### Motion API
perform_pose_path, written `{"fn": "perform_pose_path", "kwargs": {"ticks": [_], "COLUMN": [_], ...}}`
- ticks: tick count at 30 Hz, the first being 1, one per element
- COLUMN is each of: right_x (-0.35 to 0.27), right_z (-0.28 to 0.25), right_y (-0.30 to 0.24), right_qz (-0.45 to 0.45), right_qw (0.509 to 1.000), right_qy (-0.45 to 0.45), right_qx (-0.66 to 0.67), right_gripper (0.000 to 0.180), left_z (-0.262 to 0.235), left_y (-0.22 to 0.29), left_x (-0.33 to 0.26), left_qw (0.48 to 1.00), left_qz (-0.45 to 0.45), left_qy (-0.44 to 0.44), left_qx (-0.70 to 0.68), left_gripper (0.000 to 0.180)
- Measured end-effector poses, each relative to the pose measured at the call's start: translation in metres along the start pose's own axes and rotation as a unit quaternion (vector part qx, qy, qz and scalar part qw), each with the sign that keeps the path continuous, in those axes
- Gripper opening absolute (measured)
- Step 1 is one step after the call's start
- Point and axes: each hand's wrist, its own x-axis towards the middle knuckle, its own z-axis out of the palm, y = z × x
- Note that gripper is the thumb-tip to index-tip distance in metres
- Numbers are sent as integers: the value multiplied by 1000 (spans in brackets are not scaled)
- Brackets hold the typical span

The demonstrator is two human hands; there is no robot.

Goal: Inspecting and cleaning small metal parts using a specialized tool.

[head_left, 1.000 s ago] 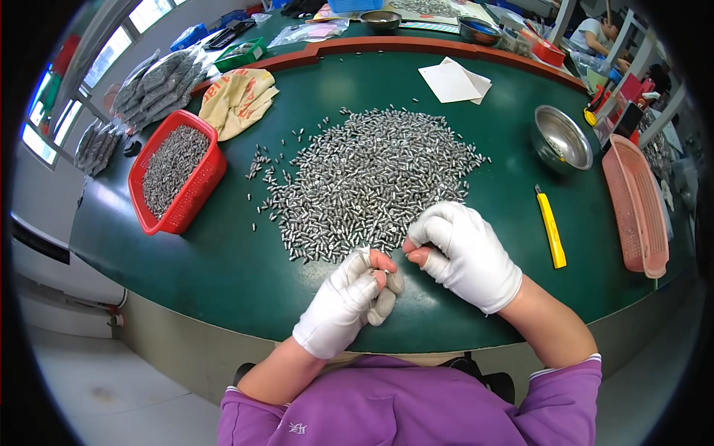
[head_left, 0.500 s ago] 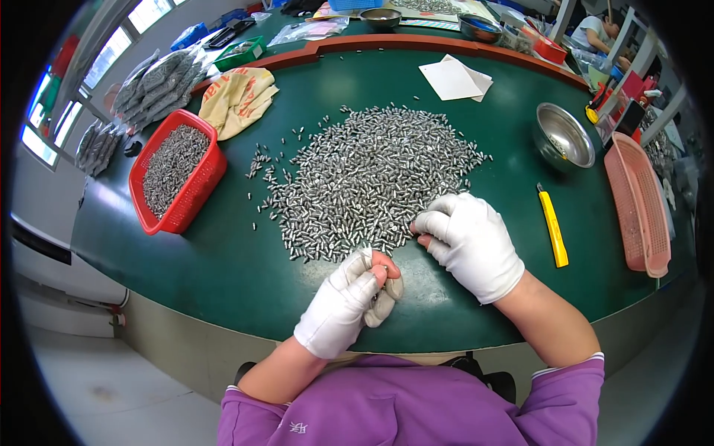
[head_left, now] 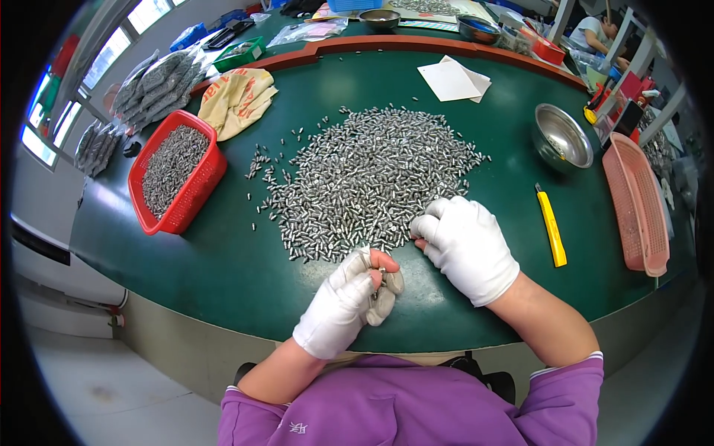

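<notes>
A wide heap of small silvery metal pins (head_left: pixel 372 175) lies on the green table (head_left: pixel 216 275). Just in front of its near edge, my left hand (head_left: pixel 349 293) is closed around small metal pins, a bit of which shows between thumb and fingers. My right hand (head_left: pixel 465 245) rests at the heap's near right edge, fingers bent and pinched together; whatever is between the fingertips is hidden. White gloves cover both hands, with some fingertips bare.
At left stands a red basket (head_left: pixel 216 167) of similar pins, beside a cream cloth bag (head_left: pixel 238 100). On the right are a yellow utility knife (head_left: pixel 551 227), a steel bowl (head_left: pixel 547 145) and a pink basket (head_left: pixel 632 223). White paper (head_left: pixel 446 80) lies at the back.
My right hand has shifted very slightly, its fingers drawn closer together. In my left hand the thumb has moved a little, showing more of the metal pins.
</notes>
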Motion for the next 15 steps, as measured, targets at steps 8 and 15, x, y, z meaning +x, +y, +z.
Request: {"fn": "perform_pose_path", "kwargs": {"ticks": [8,15], "right_x": [-1,1], "right_z": [-6,-6], "right_y": [-9,-7], "right_qz": [-39,-68], "right_qw": [970,944], "right_qy": [56,17], "right_qx": [232,323], "right_gripper": [16,14], "left_z": [-1,4], "left_y": [0,2], "left_x": [2,0], "left_qw": [999,999], "left_qz": [-13,-25], "left_qy": [3,24], "left_qx": [34,41], "left_gripper": [28,22]}}
